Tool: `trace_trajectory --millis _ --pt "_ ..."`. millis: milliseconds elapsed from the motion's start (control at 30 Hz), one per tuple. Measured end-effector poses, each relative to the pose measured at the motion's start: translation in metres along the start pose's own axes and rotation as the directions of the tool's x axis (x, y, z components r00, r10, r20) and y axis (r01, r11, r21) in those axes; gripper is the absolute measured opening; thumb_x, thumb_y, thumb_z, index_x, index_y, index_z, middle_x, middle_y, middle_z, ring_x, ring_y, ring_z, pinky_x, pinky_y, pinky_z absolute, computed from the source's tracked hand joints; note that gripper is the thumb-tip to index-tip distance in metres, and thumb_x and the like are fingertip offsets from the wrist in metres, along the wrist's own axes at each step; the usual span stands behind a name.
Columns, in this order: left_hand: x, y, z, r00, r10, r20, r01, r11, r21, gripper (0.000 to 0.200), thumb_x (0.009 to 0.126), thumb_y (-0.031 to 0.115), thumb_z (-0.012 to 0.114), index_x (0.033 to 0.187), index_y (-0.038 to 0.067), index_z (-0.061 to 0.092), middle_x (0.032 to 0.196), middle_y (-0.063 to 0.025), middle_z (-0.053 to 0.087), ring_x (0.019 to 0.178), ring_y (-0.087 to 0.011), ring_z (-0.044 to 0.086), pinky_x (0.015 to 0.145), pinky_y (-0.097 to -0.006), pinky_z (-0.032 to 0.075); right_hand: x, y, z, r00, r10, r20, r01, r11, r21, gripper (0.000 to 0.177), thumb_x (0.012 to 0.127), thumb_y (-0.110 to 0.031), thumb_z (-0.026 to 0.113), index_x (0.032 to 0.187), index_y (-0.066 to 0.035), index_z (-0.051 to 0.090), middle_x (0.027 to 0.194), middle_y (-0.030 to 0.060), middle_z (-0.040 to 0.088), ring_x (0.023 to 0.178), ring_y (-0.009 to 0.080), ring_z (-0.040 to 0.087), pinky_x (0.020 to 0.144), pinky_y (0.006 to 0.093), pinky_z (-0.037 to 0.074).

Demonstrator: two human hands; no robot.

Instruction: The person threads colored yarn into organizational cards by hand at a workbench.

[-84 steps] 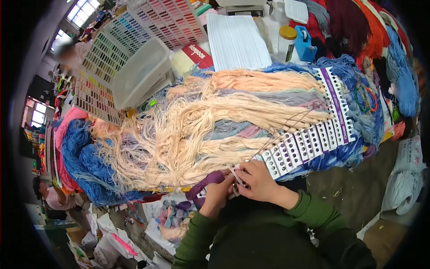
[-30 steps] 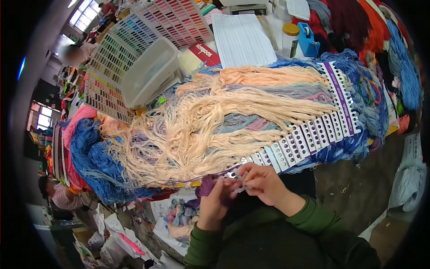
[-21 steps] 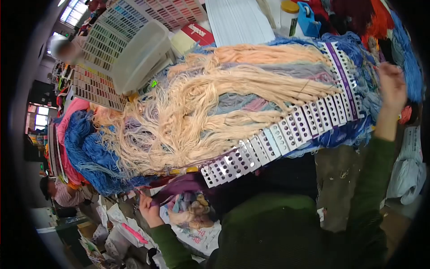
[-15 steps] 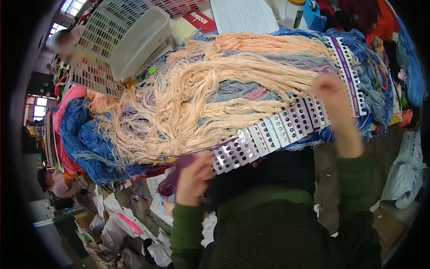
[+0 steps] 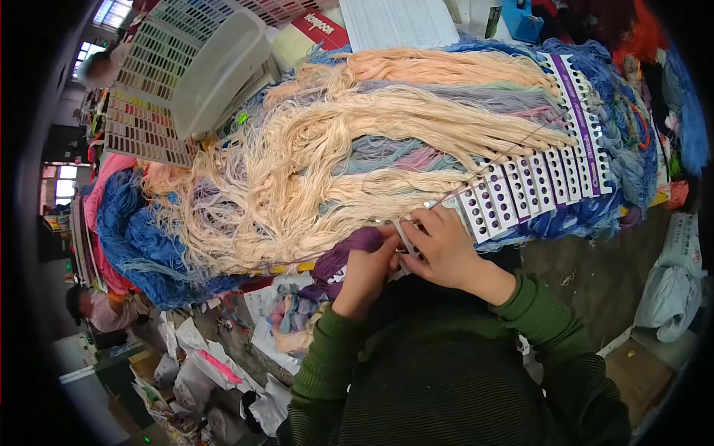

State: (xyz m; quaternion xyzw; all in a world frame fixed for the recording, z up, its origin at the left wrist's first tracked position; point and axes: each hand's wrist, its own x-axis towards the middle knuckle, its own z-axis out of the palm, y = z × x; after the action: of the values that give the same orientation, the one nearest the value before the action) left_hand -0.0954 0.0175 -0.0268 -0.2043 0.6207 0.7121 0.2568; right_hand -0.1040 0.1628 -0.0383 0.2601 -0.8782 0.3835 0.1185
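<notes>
My left hand (image 5: 363, 273) is closed around a purple thread skein (image 5: 341, 256) at the near edge of the heaped yarn. Close beside it on the right, my right hand (image 5: 448, 249) has its fingers bent and pinched on the white punched thread cards (image 5: 404, 241), partly covered by both hands. More cards with rows of holes (image 5: 513, 195) fan out to the right of it, and cream thread hanks (image 5: 416, 111) are looped at their upper ends. A thin dark strand runs from near my right hand up across the cream hanks.
A longer purple-and-white card (image 5: 579, 123) lies at the right of the heap. Blue yarn (image 5: 141, 230) hangs at the left. Behind are a clear plastic bin (image 5: 223, 74), colour sample racks (image 5: 149, 123), a notebook (image 5: 316, 37) and a blue tape dispenser (image 5: 523, 21). Another person (image 5: 111, 308) is at far left.
My right hand has come from the right end of the cards down and left to beside my left hand. My left hand, still with the purple skein, has shifted right and slightly up.
</notes>
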Motion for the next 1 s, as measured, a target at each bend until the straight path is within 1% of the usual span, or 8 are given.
trace_trajectory --millis 300,433,567,733,767,833,867,1000 --pt "0.001 -0.003 0.009 0.98 0.028 -0.196 -0.089 0.946 -0.311 0.006 0.082 0.009 0.047 0.081 0.004 0.049 0.053 0.0024 0.045 0.038 -0.0027 0.033 0.037 -0.0163 0.024 -0.002 0.013 0.001 0.988 0.146 0.046 -0.153 0.965 0.215 0.023 0.06 -0.006 0.06 0.082 -0.003 0.057 0.078 0.0093 0.048 0.071 0.0252 0.047 0.061 0.0312 0.039" --pt "-0.015 0.01 -0.025 0.949 -0.061 0.309 0.277 0.627 -0.728 0.012 0.083 0.01 0.044 0.093 0.005 0.05 0.061 0.0018 0.051 0.038 -0.0013 0.034 0.037 -0.0148 0.026 -0.002 0.023 0.005 0.994 0.108 0.023 -0.109 0.926 0.361 0.016 0.066 0.001 0.055 0.081 -0.002 0.058 0.073 0.009 0.051 0.067 0.0222 0.049 0.06 0.0291 0.039" --pt "0.002 0.001 0.002 0.968 -0.062 0.242 0.069 0.997 -0.02 0.016 0.08 0.013 0.051 0.092 0.004 0.051 0.06 0.0016 0.05 0.04 -0.0023 0.036 0.037 -0.0145 0.028 -0.004 0.02 0.0 0.886 0.442 0.143 -0.389 0.537 0.748 0.008 0.068 -0.001 0.053 0.075 0.0 0.058 0.07 0.0097 0.054 0.063 0.0212 0.051 0.059 0.0296 0.04" --pt "-0.063 0.053 -0.075 0.932 -0.169 -0.32 0.154 0.986 -0.071 0.005 0.075 0.008 0.053 0.075 0.004 0.052 0.064 -0.0015 0.052 0.044 -0.0053 0.04 0.039 -0.0175 0.033 -0.005 0.026 0.002 0.975 0.219 0.046 -0.214 0.845 0.49 0.027 0.064 -0.009 0.061 0.09 -0.003 0.054 0.071 0.0071 0.051 0.065 0.0194 0.049 0.062 0.0296 0.039" --pt "-0.078 0.042 -0.13 0.931 0.197 -0.307 -0.253 0.955 -0.154 0.007 0.078 0.006 0.047 0.083 0.003 0.05 0.063 0.0004 0.048 0.043 -0.0038 0.038 0.038 -0.0158 0.032 -0.005 0.027 0.001 0.974 0.22 0.063 -0.224 0.862 0.455 0.029 0.064 -0.008 0.061 0.091 -0.003 0.055 0.072 0.0064 0.051 0.067 0.0189 0.048 0.062 0.0287 0.039" --pt "-0.113 0.028 -0.263 0.846 0.132 -0.517 -0.472 0.639 -0.608 0.012 0.08 0.004 0.043 0.089 0.001 0.049 0.06 0.0028 0.042 0.04 0.0012 0.03 0.034 -0.0109 0.024 -0.005 0.026 0.001 0.972 0.211 0.107 -0.236 0.891 0.389 0.032 0.062 -0.007 0.062 0.094 -0.004 0.055 0.075 0.0051 0.049 0.07 0.0177 0.046 0.064 0.0269 0.039" --pt "-0.128 0.019 -0.287 0.601 0.047 -0.798 -0.618 0.66 -0.427 0.016 0.079 0.004 0.043 0.093 0.001 0.05 0.057 0.0037 0.039 0.039 0.0011 0.027 0.033 -0.0127 0.023 -0.005 0.025 0.001 0.968 0.227 0.11 -0.252 0.878 0.406 0.033 0.061 -0.006 0.062 0.093 -0.004 0.056 0.074 0.0052 0.049 0.069 0.0183 0.046 0.065 0.0274 0.039" --pt "-0.137 0.015 -0.182 0.918 0.129 -0.375 -0.299 0.848 -0.438 0.024 0.082 0.013 0.046 0.101 -0.002 0.049 0.063 -0.0006 0.05 0.042 -0.0004 0.03 0.035 -0.0149 0.024 -0.002 0.018 0.004 0.978 0.207 -0.007 -0.189 0.908 0.374 0.025 0.06 -0.002 0.062 0.085 -0.003 0.057 0.073 0.007 0.051 0.068 0.0187 0.048 0.062 0.0271 0.039"
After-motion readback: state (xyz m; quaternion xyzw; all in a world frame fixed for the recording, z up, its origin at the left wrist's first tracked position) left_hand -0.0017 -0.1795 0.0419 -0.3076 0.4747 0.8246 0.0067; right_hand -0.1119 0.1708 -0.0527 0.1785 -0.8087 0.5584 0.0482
